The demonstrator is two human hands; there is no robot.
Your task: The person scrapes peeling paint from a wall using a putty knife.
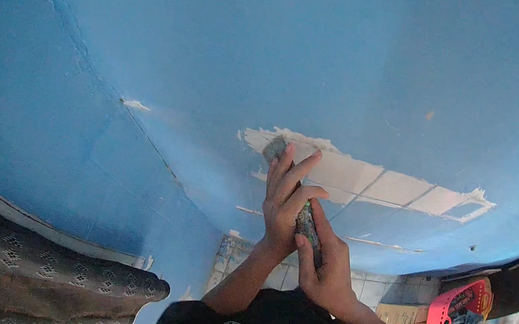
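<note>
Nearest, at the lower edge, the person's dark sleeves and two bare forearms rise into view. To the left lies one brown patterned woven cloth (44,277); to the right, on the pale tiled floor (374,292), stand one red plastic slotted basket (453,308) and one tan cardboard box (401,315), so the floor on that side is crowded.

Both hands meet at the middle on one long grey metal scraper with a dirty flat blade (275,147). The right hand (324,267) is curled tight around the lower handle, thumb pressed along it. The left hand (287,200) is only half closed: its fingers lie stretched along the shaft, pressing it rather than wrapping it.

The blade tip touches the blue painted wall (222,54) at the left end of one long bare whitish patch of stripped paint (372,180), whose edges are ragged. Farther up and to the left the wall is wide, unbroken blue, crossed by a thin crack line.
</note>
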